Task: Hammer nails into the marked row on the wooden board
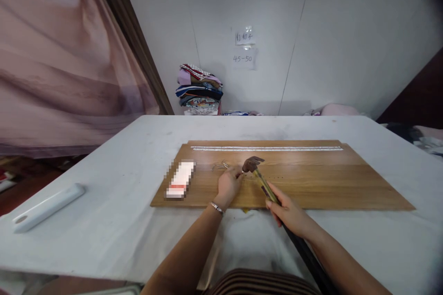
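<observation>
**Head view.** My left hand (228,184) rests on the board (328,179). Its grip is pinched at the fingertips on a small nail (242,174), which I can barely make out. My right hand (289,212) has its grip wrapped around the hammer (260,177), partway down the handle. The hammer head hangs just above the pinched fingertips.

**Procedure, as I judge it:**
1. Hold the nail upright, with the fingers low on the shank.
2. Start with short, light taps, keeping the face square to the nail head.
3. Pull the left fingers away once the nail stands alone.

**Hammer:** It has a dark, worn claw head and a yellowish handle that turns dark lower down, slanting back toward me. It sits over the middle of the board, which lies flat on the desk (114,221). Loose nails (220,166) lie on the board just beyond the left hand.
</observation>
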Demonstrator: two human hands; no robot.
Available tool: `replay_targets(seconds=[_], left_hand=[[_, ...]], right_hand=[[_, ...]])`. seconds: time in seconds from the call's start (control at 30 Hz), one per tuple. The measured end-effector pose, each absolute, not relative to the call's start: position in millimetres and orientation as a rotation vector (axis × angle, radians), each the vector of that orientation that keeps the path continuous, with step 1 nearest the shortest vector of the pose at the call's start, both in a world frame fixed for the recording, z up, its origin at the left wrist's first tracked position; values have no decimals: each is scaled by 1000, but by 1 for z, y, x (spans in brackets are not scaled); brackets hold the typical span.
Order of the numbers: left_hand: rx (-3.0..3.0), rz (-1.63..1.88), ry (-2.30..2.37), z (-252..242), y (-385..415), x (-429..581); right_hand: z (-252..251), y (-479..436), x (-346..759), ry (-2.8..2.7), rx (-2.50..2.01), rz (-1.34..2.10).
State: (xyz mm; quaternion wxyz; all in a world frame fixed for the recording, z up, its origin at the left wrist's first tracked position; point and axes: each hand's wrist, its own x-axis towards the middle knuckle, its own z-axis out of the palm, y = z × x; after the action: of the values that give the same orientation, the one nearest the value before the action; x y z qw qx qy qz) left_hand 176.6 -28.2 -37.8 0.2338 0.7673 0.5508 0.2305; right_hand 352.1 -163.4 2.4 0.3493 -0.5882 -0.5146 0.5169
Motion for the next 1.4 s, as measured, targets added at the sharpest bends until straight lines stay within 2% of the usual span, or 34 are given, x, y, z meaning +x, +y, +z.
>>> replay_targets(seconds=[1.4], left_hand=[[2168, 596, 1522, -39, -27, 175]], right_hand=[[2, -156, 344, -1372, -1681, 1299]])
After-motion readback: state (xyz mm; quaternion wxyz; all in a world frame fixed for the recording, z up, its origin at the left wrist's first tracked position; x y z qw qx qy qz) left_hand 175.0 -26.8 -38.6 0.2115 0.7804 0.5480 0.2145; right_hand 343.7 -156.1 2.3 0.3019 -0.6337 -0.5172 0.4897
